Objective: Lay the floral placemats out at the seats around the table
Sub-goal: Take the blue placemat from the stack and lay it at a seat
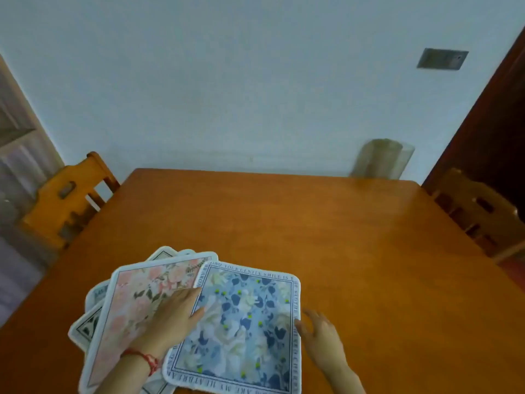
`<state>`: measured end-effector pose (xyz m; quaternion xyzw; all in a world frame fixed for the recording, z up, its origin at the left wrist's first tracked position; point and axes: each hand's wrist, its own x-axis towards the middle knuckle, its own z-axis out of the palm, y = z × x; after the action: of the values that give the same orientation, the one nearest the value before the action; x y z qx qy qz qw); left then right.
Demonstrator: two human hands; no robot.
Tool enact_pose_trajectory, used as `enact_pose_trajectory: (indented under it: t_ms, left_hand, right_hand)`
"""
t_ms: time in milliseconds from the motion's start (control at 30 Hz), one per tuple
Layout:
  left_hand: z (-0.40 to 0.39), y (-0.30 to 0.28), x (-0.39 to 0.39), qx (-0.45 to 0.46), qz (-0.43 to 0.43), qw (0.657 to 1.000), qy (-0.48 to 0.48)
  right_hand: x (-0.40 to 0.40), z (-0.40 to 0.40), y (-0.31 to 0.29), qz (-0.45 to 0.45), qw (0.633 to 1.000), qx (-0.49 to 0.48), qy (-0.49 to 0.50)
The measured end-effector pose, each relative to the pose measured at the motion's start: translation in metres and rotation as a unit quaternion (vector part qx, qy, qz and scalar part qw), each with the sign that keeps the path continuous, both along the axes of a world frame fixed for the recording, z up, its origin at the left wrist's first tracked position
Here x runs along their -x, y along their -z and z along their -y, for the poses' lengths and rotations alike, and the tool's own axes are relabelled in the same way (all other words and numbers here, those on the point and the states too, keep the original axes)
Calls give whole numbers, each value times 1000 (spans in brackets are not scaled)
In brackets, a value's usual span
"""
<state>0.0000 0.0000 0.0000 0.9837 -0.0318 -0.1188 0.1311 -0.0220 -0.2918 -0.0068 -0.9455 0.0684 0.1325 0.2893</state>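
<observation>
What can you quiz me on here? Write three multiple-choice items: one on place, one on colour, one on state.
1. Where does the blue placemat lie?
A. Far table edge
B. Near edge, partly over the pink placemat
C. On a chair

2. What colour is the wrist cord?
A. Red
B. Green
C. Black

3. What is the left hand doing?
A. Lifting a mat high
B. Pointing at the wall
C. Resting flat across both mats

Answers: B, its edge covers the pink mat; A, red at the left wrist; C, palm down, fingers spread.
</observation>
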Motion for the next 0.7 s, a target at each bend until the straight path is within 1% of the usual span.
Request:
enact_pose_trajectory:
  t_ms: [167, 333, 467, 567, 633, 700]
  left_hand:
    - [-15, 39, -10, 38, -34, 999, -11]
    - [-18, 58, -13, 52, -46, 997, -25]
    - [-22, 69, -15, 69, -61, 995, -45]
    - [-19, 77, -17, 116, -88, 986, -77]
    - [-17, 80, -18, 148, -86, 979, -108]
    - [-18, 82, -19, 151, -74, 977, -129]
  right_hand:
    - [-9, -5, 32, -43, 999, -13, 22]
    - [-6, -5, 60, -59, 997, -18, 47]
    - [-8, -6, 71, -37, 996, -46, 62]
    - [-13, -6, 74, -37, 990, -91, 97]
    - [-15, -8, 77, -40, 985, -107, 127]
    - [-15, -10, 81, -37, 982, -111, 147]
